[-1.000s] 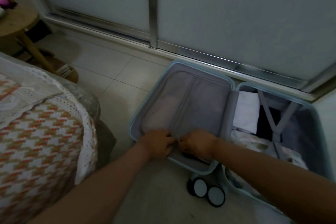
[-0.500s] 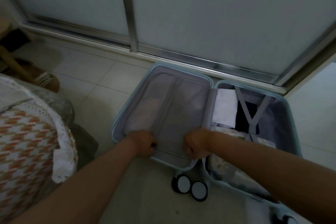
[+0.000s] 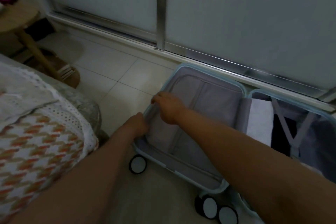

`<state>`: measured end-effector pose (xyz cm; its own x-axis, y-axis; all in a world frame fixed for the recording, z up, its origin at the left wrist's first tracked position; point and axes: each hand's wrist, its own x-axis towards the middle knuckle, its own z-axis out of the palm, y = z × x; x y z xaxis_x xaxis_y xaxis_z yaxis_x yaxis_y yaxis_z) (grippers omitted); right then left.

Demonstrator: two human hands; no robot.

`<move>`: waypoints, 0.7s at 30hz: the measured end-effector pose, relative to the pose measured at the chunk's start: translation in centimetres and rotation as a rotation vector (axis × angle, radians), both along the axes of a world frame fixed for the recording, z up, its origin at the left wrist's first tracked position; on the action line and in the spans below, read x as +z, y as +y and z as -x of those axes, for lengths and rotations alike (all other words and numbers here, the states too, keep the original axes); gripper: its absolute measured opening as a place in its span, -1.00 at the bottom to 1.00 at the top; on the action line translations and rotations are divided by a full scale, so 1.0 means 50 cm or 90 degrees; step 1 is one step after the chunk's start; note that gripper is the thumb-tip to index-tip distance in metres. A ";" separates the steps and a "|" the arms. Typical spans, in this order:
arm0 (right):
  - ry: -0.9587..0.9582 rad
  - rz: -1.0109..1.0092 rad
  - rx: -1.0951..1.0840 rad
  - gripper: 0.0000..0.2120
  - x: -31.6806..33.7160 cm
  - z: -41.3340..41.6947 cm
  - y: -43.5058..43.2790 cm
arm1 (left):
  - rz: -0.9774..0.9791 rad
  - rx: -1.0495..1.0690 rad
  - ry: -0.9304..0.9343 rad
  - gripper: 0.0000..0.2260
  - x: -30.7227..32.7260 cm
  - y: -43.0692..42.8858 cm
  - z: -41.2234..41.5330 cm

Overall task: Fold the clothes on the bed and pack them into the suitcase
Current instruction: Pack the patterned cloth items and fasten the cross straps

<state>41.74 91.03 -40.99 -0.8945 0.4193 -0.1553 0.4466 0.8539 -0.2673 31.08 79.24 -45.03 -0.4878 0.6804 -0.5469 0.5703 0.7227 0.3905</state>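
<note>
A light-blue suitcase (image 3: 181, 170) lies open on the floor. A grey fabric divider (image 3: 218, 102) covers its left half. My left hand (image 3: 137, 124) grips the divider's edge at the left rim. Just beyond it, my right hand (image 3: 168, 105) reaches across and pinches the divider's zip at the same rim. The right half holds a folded white garment (image 3: 260, 120) and a dark garment (image 3: 280, 132) under crossed grey straps (image 3: 292, 132). My right forearm hides the near part of that half.
The bed (image 3: 36, 147), with an orange-and-white patterned cover and a lace edge, is at my left. A wooden side table (image 3: 16, 18) stands at the far left. Frosted sliding doors (image 3: 236, 14) run behind the suitcase. The suitcase wheels (image 3: 137, 164) stick out towards me.
Both hands have left the near edge of the divider for its left rim, and the right hand has gone further along that rim. The view has swung left.
</note>
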 end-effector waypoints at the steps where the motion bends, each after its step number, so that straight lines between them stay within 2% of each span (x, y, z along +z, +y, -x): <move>1: -0.037 -0.023 0.034 -0.40 -0.003 0.021 -0.003 | -0.021 0.012 -0.025 -0.58 -0.005 -0.002 0.001; 4: -0.187 -0.166 0.142 -0.34 -0.014 0.071 0.000 | -0.047 0.001 -0.004 -0.67 -0.007 -0.001 0.003; 8: -0.244 -0.305 0.198 -0.53 -0.029 0.079 0.004 | -0.061 -0.035 0.010 -0.79 0.010 0.002 0.011; 11: -0.218 -0.360 0.239 -0.67 -0.009 0.061 0.017 | -0.083 -0.034 0.018 -0.86 0.043 0.001 -0.003; 14: -0.178 -0.330 0.250 -0.69 0.031 0.025 0.026 | -0.112 0.005 0.001 -0.83 0.094 0.004 -0.027; 16: -0.121 -0.293 0.245 -0.70 0.065 -0.011 0.031 | -0.128 0.059 -0.075 -0.70 0.141 0.015 -0.047; 19: 0.037 -0.261 0.247 -0.80 0.126 -0.066 0.029 | -0.128 0.151 -0.253 -0.39 0.233 0.028 -0.075; 21: 0.084 -0.269 0.245 -0.83 0.174 -0.105 0.032 | -0.118 0.140 -0.326 -0.45 0.291 0.028 -0.097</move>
